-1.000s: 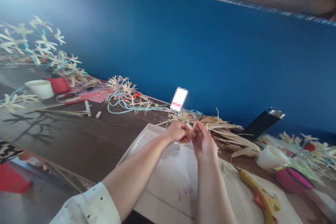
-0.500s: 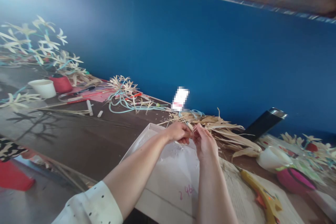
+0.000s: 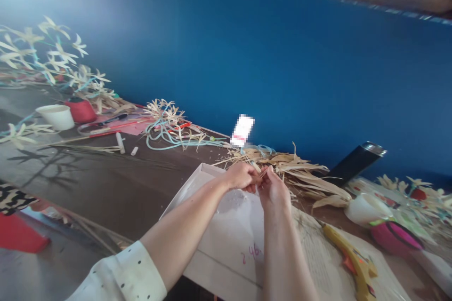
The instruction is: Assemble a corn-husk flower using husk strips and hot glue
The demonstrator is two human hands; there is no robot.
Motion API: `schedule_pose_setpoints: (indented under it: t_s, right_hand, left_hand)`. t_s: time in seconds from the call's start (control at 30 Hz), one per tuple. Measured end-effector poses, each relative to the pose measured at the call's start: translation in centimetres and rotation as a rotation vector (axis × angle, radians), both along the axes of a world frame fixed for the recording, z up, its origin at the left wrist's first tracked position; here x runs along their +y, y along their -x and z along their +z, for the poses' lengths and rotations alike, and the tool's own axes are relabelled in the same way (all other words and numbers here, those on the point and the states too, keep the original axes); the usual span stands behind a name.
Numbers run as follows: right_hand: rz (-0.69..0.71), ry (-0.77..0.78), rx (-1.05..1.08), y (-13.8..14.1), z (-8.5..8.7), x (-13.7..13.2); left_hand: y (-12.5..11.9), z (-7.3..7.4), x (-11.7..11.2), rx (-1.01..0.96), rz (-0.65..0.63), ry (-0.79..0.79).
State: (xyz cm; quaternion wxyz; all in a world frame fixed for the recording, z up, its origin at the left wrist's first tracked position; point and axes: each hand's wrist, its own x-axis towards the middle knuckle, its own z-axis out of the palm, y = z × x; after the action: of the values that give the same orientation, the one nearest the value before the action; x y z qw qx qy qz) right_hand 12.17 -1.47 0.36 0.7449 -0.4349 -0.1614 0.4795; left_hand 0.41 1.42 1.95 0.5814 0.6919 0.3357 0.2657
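L hand (image 3: 242,177) grips sm. pale piece (image 3: 255,166); R hand (image 3: 275,193) pinches thin strip (image 3: 263,174) right beside it, both over far end of wht tray (image 3: 229,235). Dry husks (image 3: 310,176) just beyond; to R, yel. glue gun (image 3: 355,263) on paper (image 3: 318,254), blk flask (image 3: 356,164) tilted.

We have a small piece (image 3: 254,166) in our left hand (image 3: 243,177), beside our right hand (image 3: 275,189), over the far end of the tray (image 3: 226,242). Husks (image 3: 305,172) lie just behind. To our right, a glue gun (image 3: 353,259) rests on paper (image 3: 319,265), a cup (image 3: 366,210) beyond it. Left, flowers (image 3: 60,54) stand behind another cup (image 3: 56,117).
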Motion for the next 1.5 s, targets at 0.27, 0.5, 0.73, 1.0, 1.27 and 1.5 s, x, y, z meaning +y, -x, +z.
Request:
schedule_pose_setpoints:
  t_s: [0.27,0.5,0.73,1.0,1.27,1.5]
  right_hand:
    - [0.061,0.027,0.167,-0.3,0.2,-0.1]
    - [0.003,0.034,-0.086,-1.4,0.8,-0.5]
    - [0.001,0.091,-0.233,-0.5,0.8,-0.7]
    - [-0.090,0.026,-0.234,-0.4,0.3,-0.3]
    - [-0.163,-0.015,-0.175,-0.7,0.1,-0.1]
    - [-0.353,-0.036,-0.205,-0.7,-0.5,0.2]
  left_hand:
    - [-0.1,0.0,-0.1,-0.014,0.003,-0.020]
    - [0.2,-0.1,0.5,-0.033,0.082,0.060]
    - [0.4,-0.6,0.9,-0.055,0.038,0.066]
    - [0.4,-0.6,0.9,-0.038,0.007,0.079]
    - [0.3,-0.8,1.0,-0.047,-0.002,0.074]
    - [0.4,-0.3,1.0,-0.077,0.190,-0.039]
